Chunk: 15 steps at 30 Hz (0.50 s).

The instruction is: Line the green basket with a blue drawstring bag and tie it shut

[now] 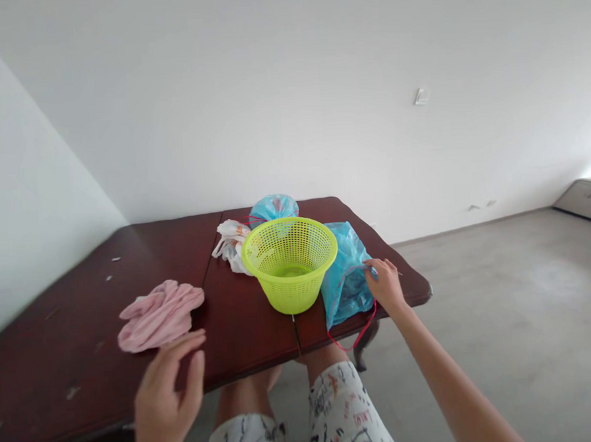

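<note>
While the left hand (163, 396) hovers open near the pink cloth (158, 315), the right hand (385, 283) pinches the blue bag (346, 271).

Glossy dark wooden table (241, 317), perforated plastic basket (290, 261), thin crinkled plastic bag (346, 271), soft pink cloth (158, 315).

Bare tabletop (236, 324) between pink cloth (158, 315) and basket (290, 261)
</note>
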### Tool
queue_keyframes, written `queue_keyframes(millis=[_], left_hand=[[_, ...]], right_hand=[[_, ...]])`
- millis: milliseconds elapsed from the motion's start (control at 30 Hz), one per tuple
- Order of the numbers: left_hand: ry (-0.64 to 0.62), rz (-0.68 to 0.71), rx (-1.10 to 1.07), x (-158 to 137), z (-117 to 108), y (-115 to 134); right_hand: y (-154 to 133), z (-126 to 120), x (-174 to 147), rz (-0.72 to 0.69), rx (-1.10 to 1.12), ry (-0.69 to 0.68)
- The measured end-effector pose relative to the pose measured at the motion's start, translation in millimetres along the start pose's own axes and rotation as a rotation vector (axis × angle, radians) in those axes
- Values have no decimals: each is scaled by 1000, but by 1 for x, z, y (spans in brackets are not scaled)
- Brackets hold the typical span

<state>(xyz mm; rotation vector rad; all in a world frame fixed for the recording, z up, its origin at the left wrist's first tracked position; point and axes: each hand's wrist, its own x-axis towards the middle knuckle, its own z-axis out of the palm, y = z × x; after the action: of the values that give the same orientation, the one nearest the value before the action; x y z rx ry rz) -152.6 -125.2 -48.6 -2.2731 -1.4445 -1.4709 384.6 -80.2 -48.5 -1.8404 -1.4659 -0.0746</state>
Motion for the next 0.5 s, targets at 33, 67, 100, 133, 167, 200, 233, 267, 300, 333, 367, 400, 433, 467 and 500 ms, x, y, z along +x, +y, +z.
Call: queue_keyframes(millis=[33, 67, 100, 133, 167, 200, 233, 267, 300, 333, 367, 400, 433, 467, 500], left_hand=[[-67, -1, -100, -10, 12, 18], [-173, -12, -198, -19, 25, 37], [-277, -26, -278, -26, 40, 57], [-359, -51, -341, -31, 54, 78], [-387, -72, -409, -34, 68, 100], [-408, -97, -489, -34, 81, 122], [-427, -116, -572, -31, 91, 143], [-461, -120, -663, -26, 100, 163], [-499, -126, -740, -19, 106, 180], [-533, -133, -792, -12, 110, 195], [-571, -135, -836, -5, 112, 206], [-615, -132, -870, 1, 112, 215], [-663, -121, -895, 5, 109, 220], [-711, -102, -912, 8, 105, 223], [-760, -85, -917, 9, 99, 224]], right_hand=[[-14, -8, 2, -9, 34, 30], [-30, -18, 0, -31, 67, 69], [-47, -28, -5, -75, 97, 103], [-65, -39, -13, -147, 118, 116], [-84, -49, -24, -224, 133, 110], [-102, -58, -36, -296, 150, 83], [-119, -65, -48, -356, 169, 41], [-133, -72, -61, -398, 188, 0], [-144, -77, -73, -427, 208, -23], [-152, -81, -87, -439, 220, -15], [-155, -84, -103, -432, 222, 20], [-154, -85, -121, -411, 222, 85], [-150, -84, -143, -375, 226, 190], [-144, -81, -168, -340, 227, 264], [-135, -77, -195, -309, 280, 381]])
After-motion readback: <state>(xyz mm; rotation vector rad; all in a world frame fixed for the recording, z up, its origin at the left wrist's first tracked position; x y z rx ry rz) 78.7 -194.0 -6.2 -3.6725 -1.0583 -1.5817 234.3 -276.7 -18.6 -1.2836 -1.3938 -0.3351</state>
